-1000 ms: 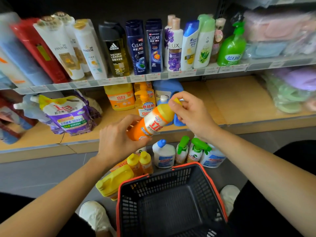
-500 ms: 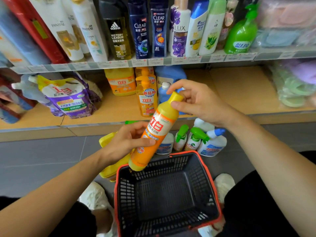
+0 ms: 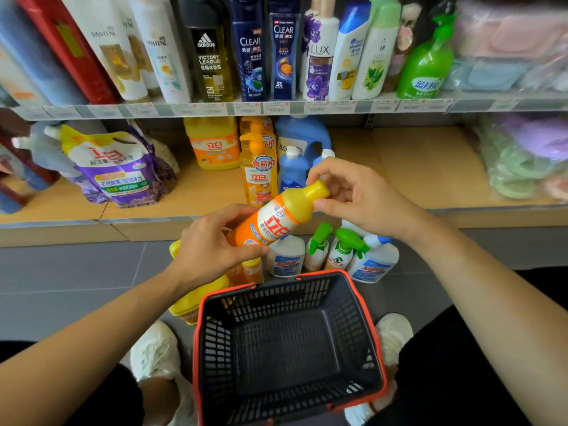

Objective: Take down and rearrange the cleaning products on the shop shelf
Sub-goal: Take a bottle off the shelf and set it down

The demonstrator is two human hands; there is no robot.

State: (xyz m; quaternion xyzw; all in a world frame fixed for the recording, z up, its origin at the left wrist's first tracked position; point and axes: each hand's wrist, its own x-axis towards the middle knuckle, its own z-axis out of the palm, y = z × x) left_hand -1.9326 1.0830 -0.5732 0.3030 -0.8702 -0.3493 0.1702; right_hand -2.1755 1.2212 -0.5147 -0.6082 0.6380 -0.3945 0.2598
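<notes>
Gripping orange bottle (image 3: 276, 222) at base end with left hand (image 3: 209, 247), fingers curled round it. Pinching yellow cap (image 3: 316, 190) with right hand (image 3: 359, 195), thumb and fingertips. Holding it tilted in mid-air, between lower shelf (image 3: 415, 167) front and basket (image 3: 319, 273) far rim. Two-handed probably to steer it before placing.

Detergent bottles (image 3: 258, 170) and a purple pouch (image 3: 120, 173) sit on the wooden shelf (image 3: 415, 167); spray bottles (image 3: 339, 256), apparently, on the floor (image 3: 76, 287).
</notes>
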